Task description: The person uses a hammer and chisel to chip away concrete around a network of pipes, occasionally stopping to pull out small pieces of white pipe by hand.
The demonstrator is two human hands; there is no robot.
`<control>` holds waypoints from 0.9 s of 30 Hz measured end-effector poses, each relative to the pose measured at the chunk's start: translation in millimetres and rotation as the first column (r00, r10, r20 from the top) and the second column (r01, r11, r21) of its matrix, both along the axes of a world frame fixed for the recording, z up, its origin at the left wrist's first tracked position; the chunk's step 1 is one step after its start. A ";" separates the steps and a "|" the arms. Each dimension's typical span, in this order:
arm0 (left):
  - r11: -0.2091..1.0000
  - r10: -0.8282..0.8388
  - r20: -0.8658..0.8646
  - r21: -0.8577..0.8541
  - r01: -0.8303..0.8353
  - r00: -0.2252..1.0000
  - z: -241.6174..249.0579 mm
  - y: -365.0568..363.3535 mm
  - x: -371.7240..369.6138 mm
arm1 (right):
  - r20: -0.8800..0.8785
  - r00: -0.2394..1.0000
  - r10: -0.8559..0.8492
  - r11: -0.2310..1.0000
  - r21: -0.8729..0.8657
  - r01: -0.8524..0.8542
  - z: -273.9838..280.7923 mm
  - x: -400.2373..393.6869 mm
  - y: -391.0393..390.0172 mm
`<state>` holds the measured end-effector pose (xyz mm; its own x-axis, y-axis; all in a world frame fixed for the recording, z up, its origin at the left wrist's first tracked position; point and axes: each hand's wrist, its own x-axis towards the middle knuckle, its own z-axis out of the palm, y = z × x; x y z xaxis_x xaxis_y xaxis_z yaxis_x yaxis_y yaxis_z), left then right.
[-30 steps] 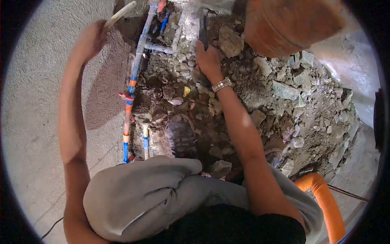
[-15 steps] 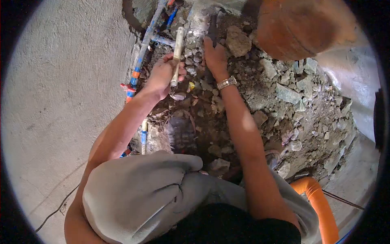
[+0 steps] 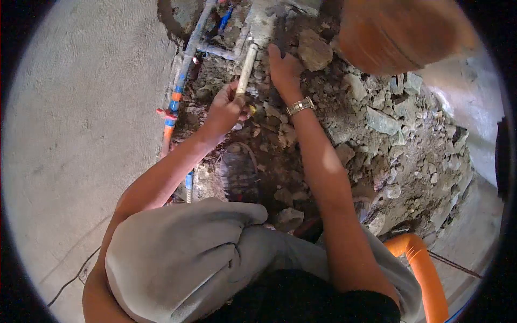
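Observation:
My left hand (image 3: 223,112) is closed around the lower end of a short cream-white pipe (image 3: 247,69). The pipe tilts up and to the right, its upper end near the pale fitting area above the rubble. To its right, my right hand (image 3: 286,75), with a metal watch at the wrist, grips a long dark bar (image 3: 280,36) that runs away from me; its fingers are partly hidden. A small yellow piece (image 3: 252,110) shows beside my left fingertips. Beyond the left hand, a blue-striped pipe branch (image 3: 218,52) crosses the dirt.
A striped pipe with a red valve handle (image 3: 167,114) runs along the concrete slab (image 3: 91,107) on the left. Rocks and loose soil (image 3: 398,156) cover the right side. A large orange-brown rounded object (image 3: 404,35) stands upper right; an orange pipe (image 3: 423,269) bends at lower right.
My left hand has moved slightly down, and the cream pipe has shifted right and tilted, now held by its lower end. The right hand stays almost in place on the dark bar.

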<state>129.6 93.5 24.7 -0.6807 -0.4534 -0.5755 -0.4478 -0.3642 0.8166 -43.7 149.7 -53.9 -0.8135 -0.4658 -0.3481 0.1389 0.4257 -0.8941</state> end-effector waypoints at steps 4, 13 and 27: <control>0.981 0.171 -0.006 0.093 -0.169 0.985 3.2 1.2 -9.5 | 0.010 0.999 0.039 0.997 -0.063 -0.038 23.1 -2.1 7.8; 0.957 0.291 -0.136 0.032 -0.290 0.947 9.7 -34.7 -59.2 | -0.107 0.993 -0.047 0.999 0.022 0.050 19.7 3.6 3.3; 0.790 -0.189 0.022 -0.591 0.165 0.982 -65.7 -137.1 -106.5 | -0.182 0.975 0.128 0.992 0.013 -0.128 -6.8 -0.9 5.4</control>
